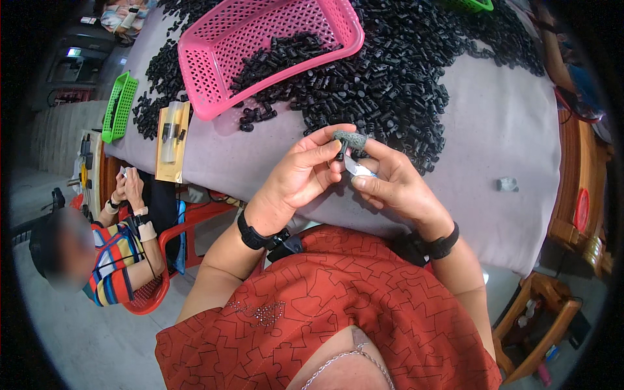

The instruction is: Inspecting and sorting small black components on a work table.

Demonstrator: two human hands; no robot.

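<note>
Both my hands meet over the near edge of the cloth-covered table. My left hand (pixel 302 168) is closed, thumb and fingers pinching a small black plastic part (pixel 340 156). My right hand (pixel 406 185) grips a short blade (pixel 354 167) with a white-wrapped handle, its tip close to the black part. A grey-green fuzzy pad (pixel 351 139) lies across the fingertips of both hands; I cannot tell which hand bears it. Just beyond my hands spreads a large heap of black plastic parts (pixel 383 97).
A pink basket (pixel 195 81) lies tilted on the heap with black parts inside. At left are a narrow green basket (pixel 119 107) and a cardboard strip (pixel 160 146) bearing a clear tube. A clear lump (pixel 507 184) lies right. A co-worker (pixel 120 260) sits at left on a red chair.
</note>
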